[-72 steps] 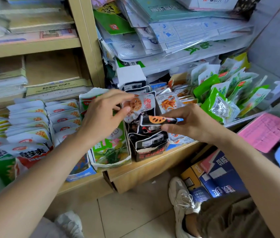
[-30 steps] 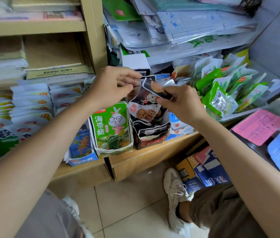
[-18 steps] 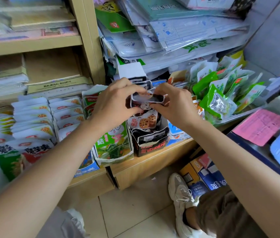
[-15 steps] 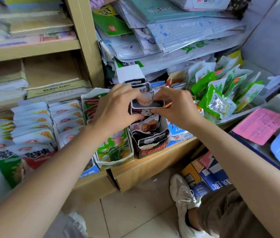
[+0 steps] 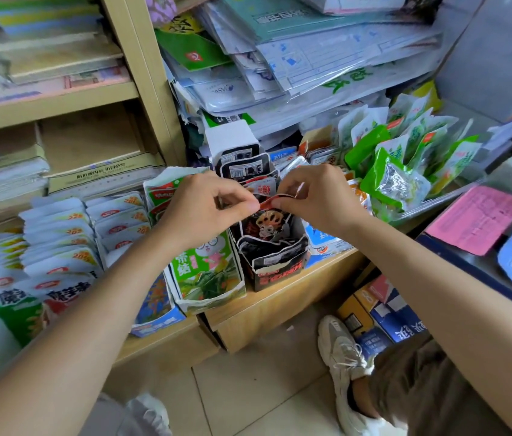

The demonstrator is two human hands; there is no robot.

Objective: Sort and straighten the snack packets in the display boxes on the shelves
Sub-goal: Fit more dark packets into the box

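1. L hand (image 5: pixel 199 209): thumb + forefinger pinched on the top seam of the dark packet (image 5: pixel 266 222); other fingers loosely curled; nothing else held.
2. R hand (image 5: pixel 317 199): same pinch on that seam from the other side; tips almost meeting the L ones; rest of fingers curled.
3. Dark packet: upright, lotus-slice print facing out; lower part down inside the black display box (image 5: pixel 275 273), near the front of the row; red strip along the pinched top edge.
4. Change vs half a sec ago: then held flat across, above the box, btwn both hands; now turned upright + lowered in; 2.4 s back carried sideways in R hand alone.
5. Meaning, as a guess: this one as good as filed; prob only a press-down + squaring of the top left before letting go; front lip of the box looks crumpled, so a hard push could buckle it.
6. Just L of it: green box (image 5: pixel 207 272) w/ rabbit print, top hidden by L wrist; further L, rows of white packets (image 5: pixel 59 234), fairly even.
7. To the R: green pouches (image 5: pixel 402 171) leaning every way; likely still to do.
8. Edge of view: wooden shelf (image 5: pixel 280 305) under it all; pink sheet (image 5: pixel 474 218) far R; shoe (image 5: pixel 339 354) on tiled floor below.
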